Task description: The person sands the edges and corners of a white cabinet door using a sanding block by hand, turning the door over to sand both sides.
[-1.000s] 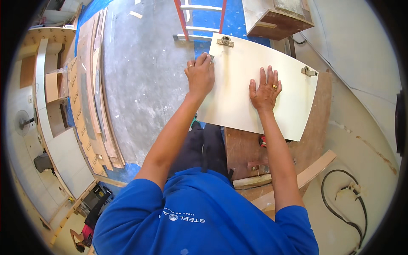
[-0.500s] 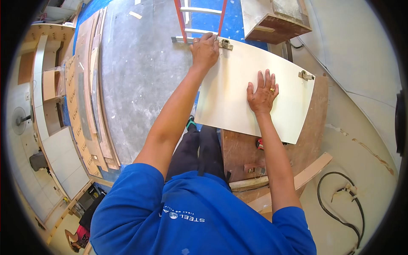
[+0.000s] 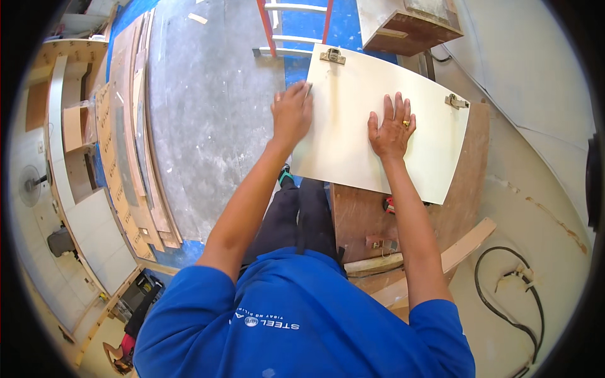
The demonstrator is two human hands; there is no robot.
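Both arms reach forward — right hand [image 3: 391, 128] flat, fingers spread; left hand [image 3: 292, 113] seemingly curled.
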